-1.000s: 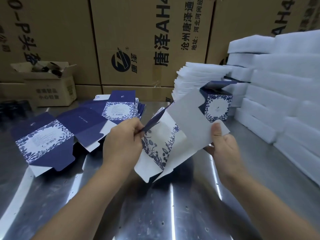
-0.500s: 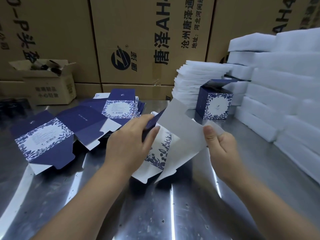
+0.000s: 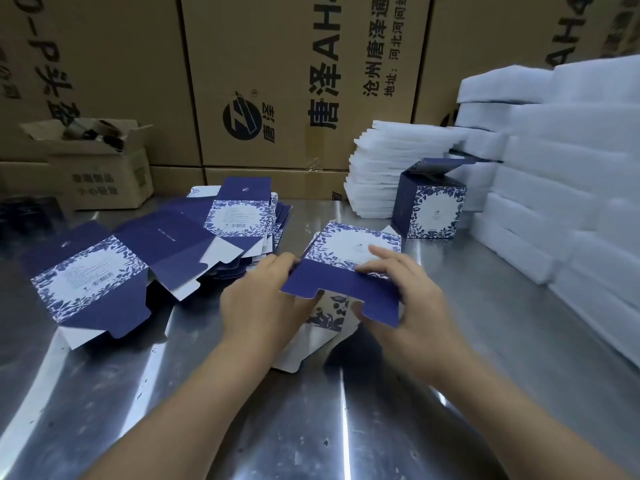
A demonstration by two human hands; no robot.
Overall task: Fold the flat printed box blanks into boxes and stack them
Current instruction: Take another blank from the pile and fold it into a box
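In the head view, your left hand point(image 3: 263, 306) and right hand point(image 3: 419, 306) both hold one box blank point(image 3: 343, 282) over the middle of the counter point(image 3: 346, 427). Your fingers point(image 3: 384, 256) pinch its sides. More flat blanks point(image 3: 104, 271) lie toward the left edge. One folded box point(image 3: 433, 209) stands near the back right.
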